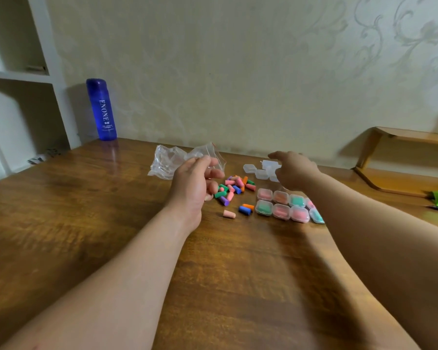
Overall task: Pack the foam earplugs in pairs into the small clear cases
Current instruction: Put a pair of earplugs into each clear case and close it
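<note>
Left hand (195, 183) hovers loosely curled beside earplugs (234, 186); right hand (293, 170) over empty cases (249, 168), grip unclear.

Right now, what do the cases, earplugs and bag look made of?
Cases: clear, slightly frosted hard plastic, probably; colours show through.
Earplugs: matte foam by the look, no shine.
Bag: thin glossy plastic film, crinkled, see-through.
</note>
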{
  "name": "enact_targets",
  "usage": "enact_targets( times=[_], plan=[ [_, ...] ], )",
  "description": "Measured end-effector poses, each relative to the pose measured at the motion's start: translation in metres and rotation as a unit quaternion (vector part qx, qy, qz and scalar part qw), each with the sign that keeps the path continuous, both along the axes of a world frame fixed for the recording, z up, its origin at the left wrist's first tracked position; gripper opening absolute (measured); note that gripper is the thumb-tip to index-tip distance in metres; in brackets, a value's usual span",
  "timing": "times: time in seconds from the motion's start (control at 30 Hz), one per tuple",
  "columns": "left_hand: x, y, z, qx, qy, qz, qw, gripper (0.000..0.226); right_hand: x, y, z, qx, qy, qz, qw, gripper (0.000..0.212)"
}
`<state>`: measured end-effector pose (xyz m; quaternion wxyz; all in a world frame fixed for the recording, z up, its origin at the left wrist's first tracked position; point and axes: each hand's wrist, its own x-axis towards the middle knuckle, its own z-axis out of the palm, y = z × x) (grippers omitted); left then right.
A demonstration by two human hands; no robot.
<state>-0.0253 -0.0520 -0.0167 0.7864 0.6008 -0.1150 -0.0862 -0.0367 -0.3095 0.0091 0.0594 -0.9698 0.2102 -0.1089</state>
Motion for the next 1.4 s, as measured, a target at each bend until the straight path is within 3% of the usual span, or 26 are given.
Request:
enact_targets(
  times=[0.17, 0.3, 0.4, 0.5, 0.6, 0.7, 1.03, 1.23, 1.3, 1.4],
  plan=[
    [-0.001, 0.0, 0.001, 0.0, -0.003, -0.004, 1.0, 0.023, 0.012, -0.002, -0.001, -0.041, 0.043, -0.002, 0.998, 0.056],
    [-0.001, 0.0, 0.0, 0.001, -0.007, -0.013, 1.0, 0.023, 0.011, -0.002, -0.001, -0.012, -0.004, 0.002, 1.0, 0.045],
    [0.0, 0.0, 0.0, -0.001, -0.017, -0.024, 1.0, 0.023, 0.0, 0.004, 0.012, 0.102, -0.126, 0.014, 0.987, 0.042],
    [-0.005, -0.001, 0.002, -0.004, -0.028, -0.051, 0.998, 0.022, -0.028, 0.027, 0.028, 0.254, -0.244, 0.048, 0.935, 0.043],
    [-0.012, -0.005, 0.002, 0.036, -0.055, -0.084, 0.994, 0.02, -0.061, 0.064, 0.024, 0.304, -0.288, 0.09, 0.904, 0.04],
    [-0.019, -0.006, 0.001, 0.068, -0.075, -0.113, 0.988, 0.02, -0.085, 0.092, 0.006, 0.313, -0.284, 0.131, 0.897, 0.039],
    [-0.029, -0.003, 0.0, 0.053, -0.069, -0.192, 0.978, 0.023, -0.102, 0.108, -0.02, 0.316, -0.287, 0.195, 0.883, 0.041],
    [-0.025, -0.004, -0.004, 0.089, -0.163, -0.168, 0.968, 0.032, -0.101, 0.099, -0.017, 0.437, -0.309, 0.096, 0.839, 0.026],
    [-0.027, -0.004, -0.003, 0.103, -0.189, -0.175, 0.961, 0.034, -0.101, 0.098, -0.015, 0.5, -0.294, 0.089, 0.81, 0.016],
    [-0.029, -0.004, -0.005, 0.14, -0.227, -0.17, 0.949, 0.031, -0.103, 0.096, -0.015, 0.547, -0.262, 0.104, 0.788, 0.019]
  ],
)
